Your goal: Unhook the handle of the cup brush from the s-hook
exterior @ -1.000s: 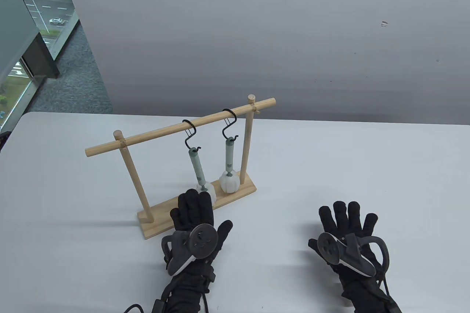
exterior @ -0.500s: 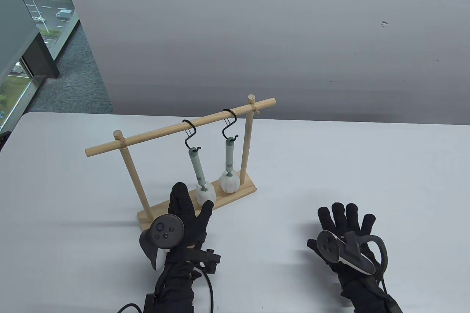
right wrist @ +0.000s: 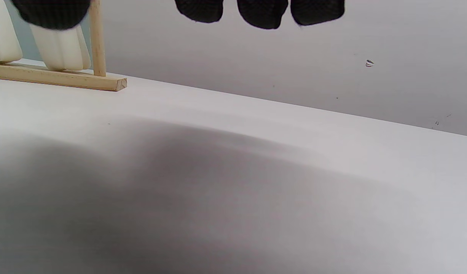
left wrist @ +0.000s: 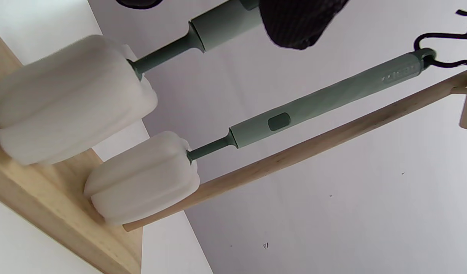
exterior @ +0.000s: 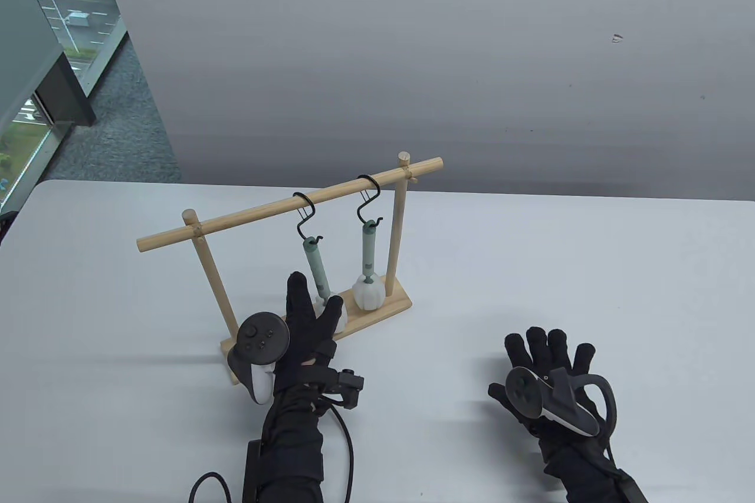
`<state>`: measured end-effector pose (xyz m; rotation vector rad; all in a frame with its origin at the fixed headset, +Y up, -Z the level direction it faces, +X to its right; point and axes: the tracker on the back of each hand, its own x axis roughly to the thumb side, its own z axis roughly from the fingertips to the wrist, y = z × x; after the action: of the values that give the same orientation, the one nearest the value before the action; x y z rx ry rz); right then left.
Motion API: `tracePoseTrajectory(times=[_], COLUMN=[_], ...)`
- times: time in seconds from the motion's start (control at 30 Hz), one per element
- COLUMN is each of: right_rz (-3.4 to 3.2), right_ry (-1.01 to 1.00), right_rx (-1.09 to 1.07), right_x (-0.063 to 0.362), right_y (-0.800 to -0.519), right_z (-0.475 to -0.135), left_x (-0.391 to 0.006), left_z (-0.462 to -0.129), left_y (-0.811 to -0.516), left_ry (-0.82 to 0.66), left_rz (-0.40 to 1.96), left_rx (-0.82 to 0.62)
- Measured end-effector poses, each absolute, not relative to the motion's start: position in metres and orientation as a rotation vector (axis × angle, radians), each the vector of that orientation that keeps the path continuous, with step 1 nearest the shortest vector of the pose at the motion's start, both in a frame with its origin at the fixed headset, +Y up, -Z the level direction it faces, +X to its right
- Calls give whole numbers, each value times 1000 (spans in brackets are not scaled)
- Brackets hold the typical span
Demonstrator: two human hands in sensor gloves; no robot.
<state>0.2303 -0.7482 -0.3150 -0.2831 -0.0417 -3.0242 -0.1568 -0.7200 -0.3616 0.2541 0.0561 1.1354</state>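
Two cup brushes with green handles and white sponge heads hang from black S-hooks on a wooden rack (exterior: pixel 289 205). The left brush (exterior: pixel 317 270) hangs tilted from the left S-hook (exterior: pixel 307 219); the right brush (exterior: pixel 368 255) hangs from the right S-hook (exterior: pixel 370 199). My left hand (exterior: pixel 312 305) is turned on edge, open, with fingers and thumb on either side of the left brush's lower handle and sponge, not closed on it. In the left wrist view a fingertip (left wrist: pixel 298 23) lies by that handle (left wrist: pixel 222 23). My right hand (exterior: pixel 545 352) lies flat and spread on the table.
The rack's wooden base (exterior: pixel 383 305) stands on the white table (exterior: pixel 531 267). A grey wall rises behind the table. A window is at the far left. A cable (exterior: pixel 345 456) trails from my left wrist.
My left hand turned from palm-down onto its edge and moved forward and up, its fingers now around the left brush's lower handle. My right hand slid slightly back and left.
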Motion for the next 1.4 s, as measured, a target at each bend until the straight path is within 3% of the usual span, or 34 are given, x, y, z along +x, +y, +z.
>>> tracePoseTrajectory(times=[0.37,1.4], right_rz=[-3041,-3064], right_ry=[-67,-172], right_rx=[-311,-284], right_x=[229,234], right_y=[-748,-749], right_z=[-316,-312], left_x=[-146,-126], left_z=[-371,-334], left_y=[-726,-728], left_ry=[49,-151], left_rz=[1195,1427], left_rx=[276,223])
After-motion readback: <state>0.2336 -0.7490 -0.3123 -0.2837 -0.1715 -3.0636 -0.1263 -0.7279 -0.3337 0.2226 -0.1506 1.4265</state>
